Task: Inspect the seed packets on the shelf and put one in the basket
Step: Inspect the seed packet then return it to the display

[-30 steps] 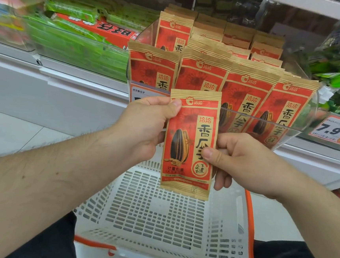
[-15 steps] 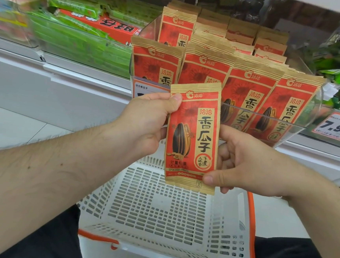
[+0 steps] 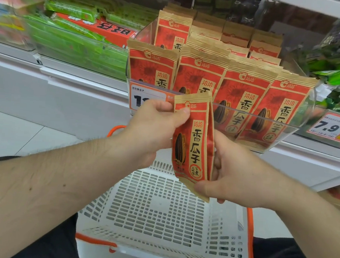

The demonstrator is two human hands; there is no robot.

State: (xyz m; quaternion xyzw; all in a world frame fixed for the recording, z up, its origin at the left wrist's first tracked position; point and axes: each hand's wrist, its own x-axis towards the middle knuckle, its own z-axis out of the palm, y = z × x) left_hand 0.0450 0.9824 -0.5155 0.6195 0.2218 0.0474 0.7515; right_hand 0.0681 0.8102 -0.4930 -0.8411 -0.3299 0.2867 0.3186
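- The sunflower seed packet (image 3: 192,143) has swung round since a moment ago: then it faced flat to the camera, now it is turned so its right edge comes forward and its face looks narrower, bottom tilted to the right.
- Left hand (image 3: 155,127) pinches the packet's top left corner, thumb pressed on the front just under the tan seal.
- Right hand (image 3: 237,176) grips the lower right part, thumb across the bottom seal, fingers curled behind the edge.
- The packet hangs in the air between both hands, above the white plastic basket (image 3: 158,206) with orange trim, and touches neither basket nor shelf.
- Just behind it stands the clear shelf bin (image 3: 288,127), packed with rows of matching red seed packets (image 3: 248,94) standing upright.
- A price label (image 3: 145,98) sits on the bin's front, partly hidden by the left hand; another tag reading 7.9 (image 3: 329,127) is off to the right.
- Green snack packs (image 3: 74,38), blurred, fill the shelf to the left.
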